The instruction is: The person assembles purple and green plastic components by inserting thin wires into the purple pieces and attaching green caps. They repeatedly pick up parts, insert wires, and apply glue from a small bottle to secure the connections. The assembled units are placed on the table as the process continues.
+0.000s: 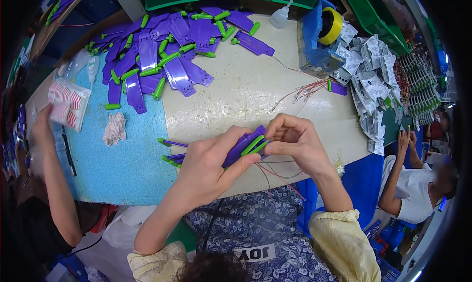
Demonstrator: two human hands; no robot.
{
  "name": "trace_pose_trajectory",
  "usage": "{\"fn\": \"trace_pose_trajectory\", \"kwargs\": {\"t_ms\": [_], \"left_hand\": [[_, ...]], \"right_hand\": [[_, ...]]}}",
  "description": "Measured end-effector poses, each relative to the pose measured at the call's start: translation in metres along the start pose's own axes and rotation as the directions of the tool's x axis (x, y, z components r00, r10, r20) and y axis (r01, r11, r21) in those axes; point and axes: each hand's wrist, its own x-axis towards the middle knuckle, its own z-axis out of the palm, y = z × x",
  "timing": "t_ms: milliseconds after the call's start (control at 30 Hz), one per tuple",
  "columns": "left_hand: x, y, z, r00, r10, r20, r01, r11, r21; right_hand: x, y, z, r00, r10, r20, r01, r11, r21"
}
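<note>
Close to the table's near edge, my left hand (209, 159) is closed around a few purple plastic panels (239, 148) with green end pieces (253, 145). Other purple strips with green tips (171, 143) stick out on the left, beyond the back of this hand. My right hand (300, 142) has its thumb and fingers pinched together right at the panels' green ends. What lies in that pinch is too small to make out. Thin red and dark wires (275, 174) hang below the two hands.
Purple panels with green ends (147, 51) are heaped at the back left. A blue block with a yellow tape roll (332, 26), red wires (307, 90) and silvery parts (371, 70) lie right. A crumpled cloth (115, 128) rests left. Co-workers sit on both sides; one's hand (43, 124) is near.
</note>
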Motion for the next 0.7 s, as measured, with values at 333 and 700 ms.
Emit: {"fn": "trace_pose_trajectory", "kwargs": {"t_ms": [333,700], "left_hand": [[-0.002,-0.009,0.014,0.995,0.059,-0.080,-0.062,0.997,-0.039],[-0.002,-0.014,0.019,0.980,0.181,-0.083,-0.181,0.983,0.003]], "right_hand": [[-0.007,0.008,0.002,0.976,-0.214,-0.045,0.201,0.959,-0.198],[-0.013,0.004,-0.001,0.982,-0.190,0.009,0.184,0.935,-0.302]]}}
